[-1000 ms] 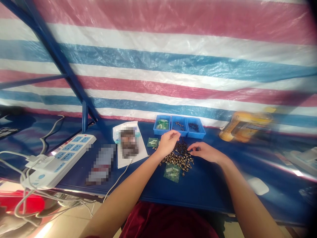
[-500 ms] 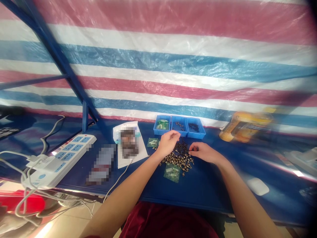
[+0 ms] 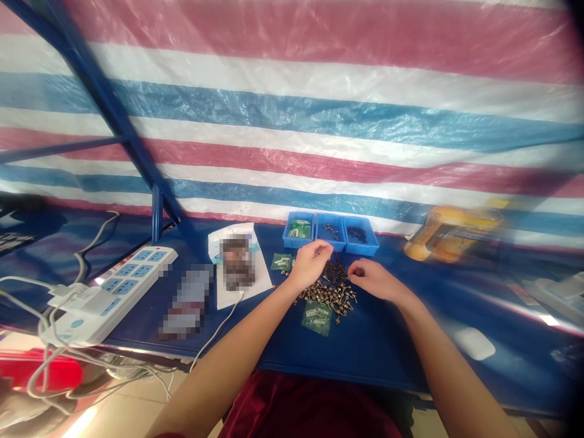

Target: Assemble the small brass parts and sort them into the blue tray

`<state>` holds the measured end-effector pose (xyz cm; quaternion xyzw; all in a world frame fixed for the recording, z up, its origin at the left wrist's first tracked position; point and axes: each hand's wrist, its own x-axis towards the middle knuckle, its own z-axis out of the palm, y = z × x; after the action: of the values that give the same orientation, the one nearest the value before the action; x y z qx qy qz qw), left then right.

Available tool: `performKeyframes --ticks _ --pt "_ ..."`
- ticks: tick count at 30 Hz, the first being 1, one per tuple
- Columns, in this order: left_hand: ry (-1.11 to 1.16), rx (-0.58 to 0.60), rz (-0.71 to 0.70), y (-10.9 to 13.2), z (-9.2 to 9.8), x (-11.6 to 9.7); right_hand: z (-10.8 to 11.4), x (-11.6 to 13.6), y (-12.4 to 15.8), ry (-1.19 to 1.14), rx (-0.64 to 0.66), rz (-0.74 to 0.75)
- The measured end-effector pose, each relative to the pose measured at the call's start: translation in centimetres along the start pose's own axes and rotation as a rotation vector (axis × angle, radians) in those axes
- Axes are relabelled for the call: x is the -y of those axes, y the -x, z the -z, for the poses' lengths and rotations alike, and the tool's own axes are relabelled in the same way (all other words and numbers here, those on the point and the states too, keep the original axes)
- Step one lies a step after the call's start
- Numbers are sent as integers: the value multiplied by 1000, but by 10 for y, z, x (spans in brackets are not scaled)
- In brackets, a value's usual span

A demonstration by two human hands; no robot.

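A pile of small brass and dark screws [image 3: 332,289] lies on the blue table [image 3: 374,340]. My left hand [image 3: 310,263] hovers over the pile's left side with its fingers curled together; what they hold is too small to name. My right hand [image 3: 373,278] rests at the pile's right edge, fingers pinched at the screws. A small green packet [image 3: 316,316] lies just in front of the pile and another green packet [image 3: 281,262] sits left of my left hand. Three joined blue trays [image 3: 330,233] stand behind the pile with small parts in them.
A white power strip [image 3: 106,295] with cables lies at the left. A paper sheet [image 3: 237,264] and a blurred object lie between it and the pile. An orange bottle [image 3: 449,234] lies at the back right, a white object [image 3: 474,343] at the right front. A striped tarp hangs behind.
My right hand has shifted slightly up and left at the pile's edge. My left hand has hardly moved.
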<state>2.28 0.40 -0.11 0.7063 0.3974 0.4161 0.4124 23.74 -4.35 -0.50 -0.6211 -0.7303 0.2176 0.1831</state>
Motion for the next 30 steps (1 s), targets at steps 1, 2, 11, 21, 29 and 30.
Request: performKeyframes --ticks 1,2,11,21,29,30 --pt "-7 5 -5 0 0 0 -1 -1 0 9 5 5" --pt "-13 12 -9 1 0 -1 -1 -1 0 14 11 8" --pt "-41 24 -12 1 1 -2 -9 -12 -5 6 -6 120" --pt "-47 18 -20 0 0 1 -12 -6 -7 -43 -9 221" --pt "-47 13 -15 0 -1 0 -11 -2 -7 -62 -2 233" --pt "-48 14 -13 0 -1 -1 -10 -1 -7 -64 -3 244"
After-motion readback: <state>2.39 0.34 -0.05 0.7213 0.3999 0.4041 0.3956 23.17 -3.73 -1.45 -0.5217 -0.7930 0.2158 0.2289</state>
